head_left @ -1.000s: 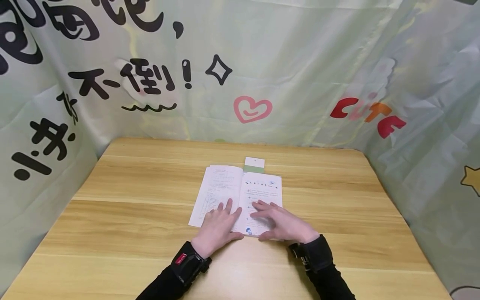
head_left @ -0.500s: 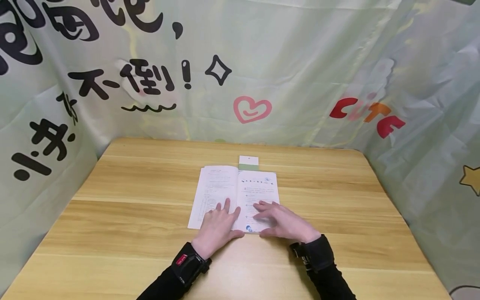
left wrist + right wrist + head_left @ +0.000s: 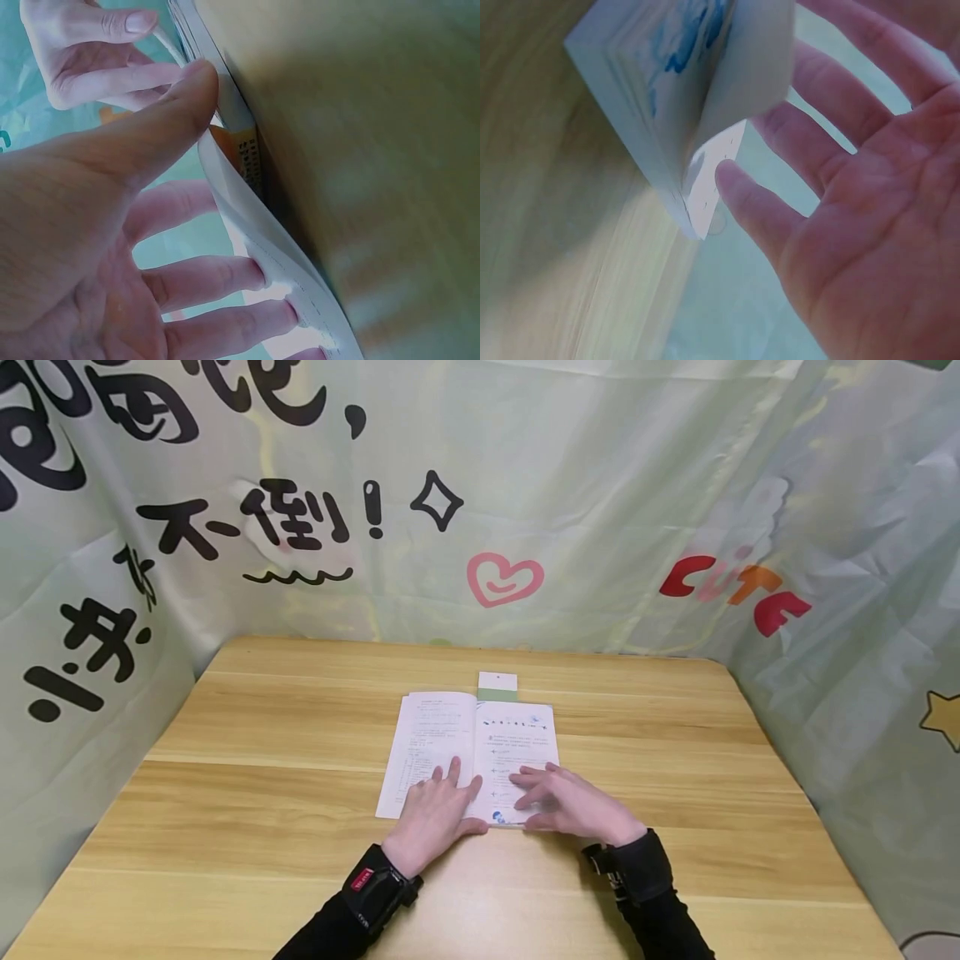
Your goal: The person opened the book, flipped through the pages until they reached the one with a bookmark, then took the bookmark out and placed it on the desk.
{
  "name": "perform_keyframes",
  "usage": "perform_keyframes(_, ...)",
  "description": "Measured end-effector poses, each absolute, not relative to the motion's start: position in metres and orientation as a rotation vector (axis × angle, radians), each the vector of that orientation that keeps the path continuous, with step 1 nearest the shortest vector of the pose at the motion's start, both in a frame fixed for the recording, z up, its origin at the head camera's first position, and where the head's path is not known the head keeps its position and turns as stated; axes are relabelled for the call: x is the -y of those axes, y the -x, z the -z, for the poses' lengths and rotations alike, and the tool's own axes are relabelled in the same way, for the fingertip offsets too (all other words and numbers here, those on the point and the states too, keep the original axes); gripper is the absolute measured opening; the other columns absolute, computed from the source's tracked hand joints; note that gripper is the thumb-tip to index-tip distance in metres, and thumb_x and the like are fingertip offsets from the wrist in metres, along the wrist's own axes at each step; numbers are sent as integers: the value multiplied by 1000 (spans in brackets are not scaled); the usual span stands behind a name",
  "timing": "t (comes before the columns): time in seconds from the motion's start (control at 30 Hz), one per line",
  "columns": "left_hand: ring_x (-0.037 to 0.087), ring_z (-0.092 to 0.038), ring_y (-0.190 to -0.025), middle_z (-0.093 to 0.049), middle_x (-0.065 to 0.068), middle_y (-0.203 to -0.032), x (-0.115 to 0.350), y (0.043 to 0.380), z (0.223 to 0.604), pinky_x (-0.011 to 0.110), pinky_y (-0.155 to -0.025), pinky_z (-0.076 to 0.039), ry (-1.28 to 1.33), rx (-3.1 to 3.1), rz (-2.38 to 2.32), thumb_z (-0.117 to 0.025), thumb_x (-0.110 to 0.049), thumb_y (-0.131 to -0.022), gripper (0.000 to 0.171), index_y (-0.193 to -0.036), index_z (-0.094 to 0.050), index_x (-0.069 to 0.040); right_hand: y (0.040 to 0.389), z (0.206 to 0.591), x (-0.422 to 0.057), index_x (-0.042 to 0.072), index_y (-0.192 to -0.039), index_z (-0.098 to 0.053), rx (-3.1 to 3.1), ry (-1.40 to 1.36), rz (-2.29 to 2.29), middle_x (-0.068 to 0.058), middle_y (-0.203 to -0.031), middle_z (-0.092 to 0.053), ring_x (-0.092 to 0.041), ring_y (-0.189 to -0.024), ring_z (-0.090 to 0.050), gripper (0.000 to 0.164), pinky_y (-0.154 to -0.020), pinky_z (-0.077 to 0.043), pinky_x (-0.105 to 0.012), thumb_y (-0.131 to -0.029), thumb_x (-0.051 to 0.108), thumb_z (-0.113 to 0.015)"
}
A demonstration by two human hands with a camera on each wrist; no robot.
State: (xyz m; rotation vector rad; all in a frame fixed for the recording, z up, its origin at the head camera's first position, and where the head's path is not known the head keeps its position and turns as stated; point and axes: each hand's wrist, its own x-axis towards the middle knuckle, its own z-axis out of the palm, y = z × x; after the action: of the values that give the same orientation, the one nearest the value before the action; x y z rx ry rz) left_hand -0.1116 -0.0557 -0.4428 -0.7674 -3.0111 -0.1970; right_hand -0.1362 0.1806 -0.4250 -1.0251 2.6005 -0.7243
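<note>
An open book (image 3: pixel 517 731) with printed pages lies on the wooden table. My left hand (image 3: pixel 431 827) rests on its left page, fingers spread; its thumb is at the near edge by the spine. In the left wrist view that page (image 3: pixel 255 217) bows under the left fingertips. My right hand (image 3: pixel 573 806) is over the lower right page, fingers apart and loosely bent. In the right wrist view a page (image 3: pixel 757 67) stands lifted from the stack beside the right fingers (image 3: pixel 817 150). The left wrist view shows a sheet's edge near the right thumb.
A white-and-green card-like piece (image 3: pixel 498 687) sticks out past the book's far edge. The wooden table (image 3: pixel 262 718) reaches back to a pale printed cloth (image 3: pixel 600 485), which hangs behind it and on both sides.
Between one second and half a second ago the book shifted slightly left, its near right edge moving away. Since then my right hand has moved a little to the right; the left stays put.
</note>
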Motion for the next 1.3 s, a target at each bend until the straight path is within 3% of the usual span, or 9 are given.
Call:
perform_keyframes(0.53,46,-55,-110,-50,29,-135,58,111,442,53,-69,-56,781,2998,221,-61,-57,-80,65,-130,-62,-15,139,426,-181,8,-99,-76,-2600,1045,737,-14,-131,-59,-29,-127,-46,25,-110,-24,-58,-76,17,-78)
perform_keyframes(0.9,46,-55,-111,-50,29,-135,58,111,442,53,-69,-56,785,2995,235,-60,-56,-82,63,-130,-62,-15,137,424,-181,8,-92,-77,-2632,1074,724,-14,-127,-62,-29,-124,-49,13,-110,-23,-59,-81,8,-70)
perform_keyframes(1.1,46,-54,-111,-50,29,-136,60,113,442,52,-69,-56,787,2997,240,-61,-57,-81,64,-130,-63,-15,139,422,-177,3,-93,-77,-2732,1231,730,-11,-108,-72,-25,-110,-61,14,-107,-29,-60,-80,1,-72)
perform_keyframes(1.3,45,-56,-110,-53,27,-133,61,111,440,51,-67,-55,768,2962,276,-59,-61,-81,67,-128,-63,-15,141,423,-170,8,-87,-76,-2887,1359,886,1,-87,-74,-13,-88,-67,18,-102,-40,-54,-75,-4,-75)
